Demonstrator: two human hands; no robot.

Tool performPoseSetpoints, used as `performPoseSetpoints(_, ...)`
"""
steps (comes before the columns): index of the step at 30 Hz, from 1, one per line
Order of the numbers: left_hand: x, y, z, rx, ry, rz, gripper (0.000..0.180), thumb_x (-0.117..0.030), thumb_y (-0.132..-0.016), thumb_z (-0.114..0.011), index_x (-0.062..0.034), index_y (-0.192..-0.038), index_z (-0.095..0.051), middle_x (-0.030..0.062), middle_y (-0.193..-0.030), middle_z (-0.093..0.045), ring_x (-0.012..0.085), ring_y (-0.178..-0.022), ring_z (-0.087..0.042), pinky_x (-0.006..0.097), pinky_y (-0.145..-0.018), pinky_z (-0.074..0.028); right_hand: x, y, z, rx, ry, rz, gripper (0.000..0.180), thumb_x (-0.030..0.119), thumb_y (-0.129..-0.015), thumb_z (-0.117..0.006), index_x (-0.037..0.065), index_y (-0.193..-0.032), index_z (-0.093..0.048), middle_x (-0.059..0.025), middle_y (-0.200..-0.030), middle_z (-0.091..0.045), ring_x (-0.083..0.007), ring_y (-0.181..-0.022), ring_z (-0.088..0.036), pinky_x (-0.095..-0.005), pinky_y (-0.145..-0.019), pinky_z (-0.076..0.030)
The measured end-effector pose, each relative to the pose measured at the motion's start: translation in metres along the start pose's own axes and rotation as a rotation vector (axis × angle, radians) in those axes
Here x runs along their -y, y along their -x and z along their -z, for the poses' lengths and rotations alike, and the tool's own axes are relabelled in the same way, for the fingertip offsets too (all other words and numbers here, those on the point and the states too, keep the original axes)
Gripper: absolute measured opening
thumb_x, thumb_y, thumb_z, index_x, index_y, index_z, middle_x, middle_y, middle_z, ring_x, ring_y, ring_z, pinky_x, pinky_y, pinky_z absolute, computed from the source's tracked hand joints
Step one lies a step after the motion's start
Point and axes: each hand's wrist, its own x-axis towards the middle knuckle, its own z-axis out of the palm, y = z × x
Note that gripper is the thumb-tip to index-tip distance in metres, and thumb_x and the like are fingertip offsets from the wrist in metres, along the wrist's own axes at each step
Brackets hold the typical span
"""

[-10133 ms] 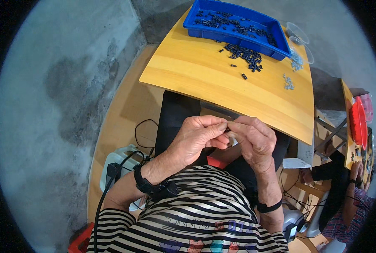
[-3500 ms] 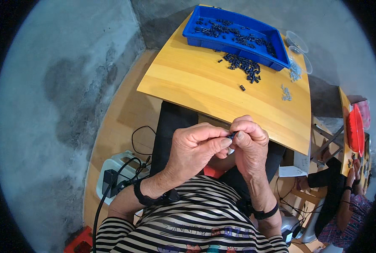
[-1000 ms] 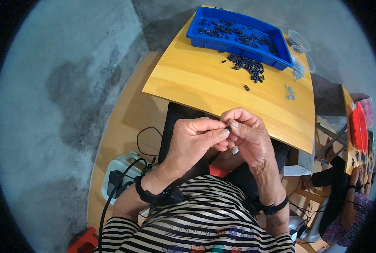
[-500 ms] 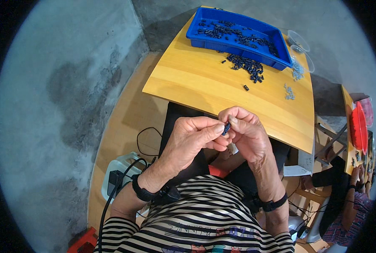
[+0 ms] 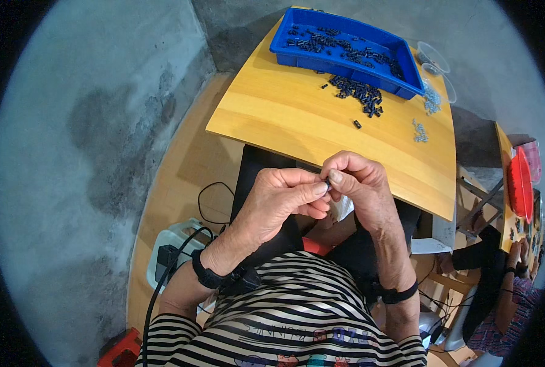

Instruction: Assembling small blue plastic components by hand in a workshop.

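Just off the front edge of the yellow wooden table [image 5: 272,116], my two hands meet over my lap. My left hand [image 5: 278,199] pinches a small dark plastic part [image 5: 328,183] between thumb and fingers. From the other side, the thumb and forefinger of my right hand [image 5: 363,189] close on the same part. Fingertips cover most of it, so its shape is hard to make out. On the table beyond lie a heap of small black parts [image 5: 359,95] and a single black part [image 5: 357,124]. Tiny clear pieces [image 5: 419,131] are scattered to their right.
A blue tray [image 5: 352,68] with many black parts stands at the table's far side. Beside it are clear plastic tubs [image 5: 433,58] and more clear pieces [image 5: 431,101]. At right, another person's hands [image 5: 518,257] rest near a red basin [image 5: 519,183]. Black cables [image 5: 156,300] hang at left.
My right thumb and fingers have shifted slightly on the part, which now shows less between the fingertips. Both hands stay in nearly the same place.
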Motion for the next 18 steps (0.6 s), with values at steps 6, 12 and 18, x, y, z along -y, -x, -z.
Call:
performPoseSetpoints(6,0.0012,0.0001,-0.0004,-0.020,0.007,0.017,0.023,-0.012,-0.089,-0.063,0.0056,-0.104,-0.064,0.0109,-0.084,-0.067,0.0126,-0.071,-0.066,0.022,-0.065,-0.057,0.0101,-0.0034,0.0028,-0.014,0.374,0.197,0.013,0.013,-0.083,-0.069,0.001,-0.081,-0.065,-0.0020,-0.075,-0.062,-0.0089,-0.067,-0.055,-0.0232,-0.064,-0.045)
performPoseSetpoints(12,0.0040,-0.0021,-0.0038,-0.089,-0.134,-0.105,0.022,-0.013,-0.088,-0.065,0.0056,-0.101,-0.065,0.0107,-0.082,-0.068,0.0122,-0.069,-0.066,0.022,-0.063,-0.057,0.0118,-0.0040,0.0026,-0.098,0.579,0.199,0.019,0.016,-0.078,-0.075,0.001,-0.075,-0.064,-0.0026,-0.070,-0.060,-0.0084,-0.064,-0.054,-0.0242,-0.060,-0.044)
performPoseSetpoints(18,0.0024,-0.0005,0.0002,-0.068,-0.025,-0.029,0.016,-0.010,-0.088,-0.063,0.0044,-0.094,-0.066,0.0127,-0.083,-0.068,0.0159,-0.067,-0.067,0.026,-0.061,-0.058,0.0082,-0.0059,0.0044,-0.068,0.332,0.036,0.018,0.016,-0.080,-0.073,0.002,-0.074,-0.064,0.0000,-0.068,-0.062,-0.0062,-0.064,-0.053,-0.0234,-0.060,-0.043)
